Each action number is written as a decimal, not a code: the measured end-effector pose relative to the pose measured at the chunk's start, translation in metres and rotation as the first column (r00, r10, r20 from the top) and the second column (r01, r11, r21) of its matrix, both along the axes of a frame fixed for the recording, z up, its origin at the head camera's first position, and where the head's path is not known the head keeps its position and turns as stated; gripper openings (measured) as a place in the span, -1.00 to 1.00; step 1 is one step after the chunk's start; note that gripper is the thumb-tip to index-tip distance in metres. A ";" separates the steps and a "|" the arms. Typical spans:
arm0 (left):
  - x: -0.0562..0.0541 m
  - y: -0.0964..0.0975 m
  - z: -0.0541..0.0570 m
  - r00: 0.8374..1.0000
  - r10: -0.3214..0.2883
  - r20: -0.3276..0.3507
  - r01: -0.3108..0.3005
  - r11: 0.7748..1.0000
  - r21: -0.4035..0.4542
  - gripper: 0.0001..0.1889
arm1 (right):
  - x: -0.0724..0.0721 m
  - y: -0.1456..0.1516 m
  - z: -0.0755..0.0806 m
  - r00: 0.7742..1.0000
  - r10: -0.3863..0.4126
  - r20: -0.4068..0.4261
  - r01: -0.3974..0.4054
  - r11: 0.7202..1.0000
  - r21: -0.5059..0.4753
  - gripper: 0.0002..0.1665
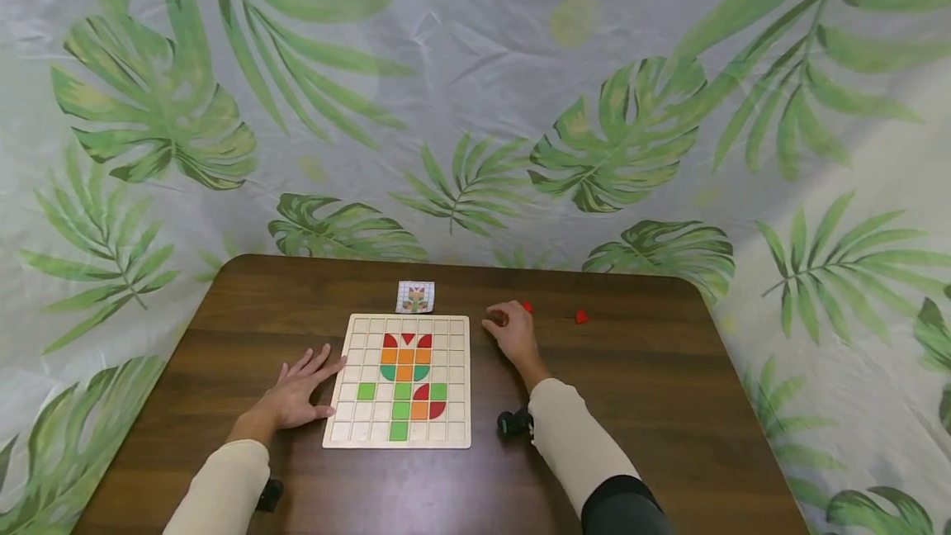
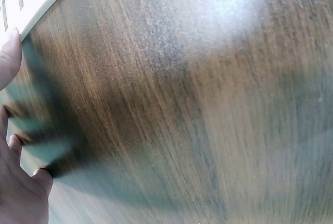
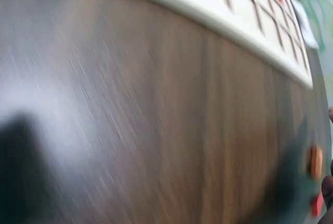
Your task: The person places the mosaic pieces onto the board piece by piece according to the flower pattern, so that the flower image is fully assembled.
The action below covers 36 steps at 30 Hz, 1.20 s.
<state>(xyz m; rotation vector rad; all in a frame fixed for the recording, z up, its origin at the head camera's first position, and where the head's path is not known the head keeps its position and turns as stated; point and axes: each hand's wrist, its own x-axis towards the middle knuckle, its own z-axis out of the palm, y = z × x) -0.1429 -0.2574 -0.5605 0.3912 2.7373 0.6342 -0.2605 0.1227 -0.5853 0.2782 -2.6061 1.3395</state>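
In the head view, a square wooden grid board (image 1: 343, 423) lies on the table, with coloured tiles forming a flower. My left hand (image 1: 295, 396) has its fingers spread, thumb and fingertips at the board's left edge. The left wrist view shows the thumb (image 2: 9, 60) against the board's corner. My right hand (image 1: 514, 341) is beyond the board's upper right, fingers bent with a gap between the tips. Close by its fingertips in the right wrist view are an orange block (image 3: 316, 161) and a red block (image 3: 317, 204). Most of that hand is out of this blurred view.
A small picture card (image 1: 415, 297) showing a flower on a grid lies behind the board. One red piece (image 1: 527, 306) shows just past my right hand, and another red piece (image 1: 581, 317) lies further right. Behind the brown table (image 1: 631, 353) hangs a leaf-patterned cloth (image 1: 475, 106).
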 end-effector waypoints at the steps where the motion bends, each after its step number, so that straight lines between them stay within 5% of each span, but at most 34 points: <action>1: 0.000 0.000 0.000 1.000 0.001 0.002 -0.001 1.000 0.001 -0.13 | -0.002 0.007 0.000 1.000 -0.028 0.003 0.028 1.000 -0.012 -0.76; 10: 0.002 -0.002 -0.001 1.000 0.007 -0.012 -0.007 1.000 -0.005 -0.12 | -0.017 0.050 -0.007 0.992 -0.120 0.049 0.126 0.979 -0.157 -0.61; 19: 0.002 0.001 -0.002 1.000 0.006 -0.005 -0.006 1.000 -0.011 -0.12 | -0.031 0.066 -0.005 0.938 -0.070 0.340 0.068 0.998 0.017 -0.44; 27: 0.001 0.001 -0.002 1.000 0.006 -0.009 -0.006 1.000 -0.013 -0.12 | -0.038 0.073 -0.004 0.945 -0.028 0.326 -0.011 0.993 0.119 -0.55; 36: 0.000 0.000 -0.003 1.000 0.017 0.004 -0.017 1.000 -0.013 -0.11 | -0.043 0.071 -0.002 0.933 -0.048 0.356 -0.003 0.990 0.142 -0.64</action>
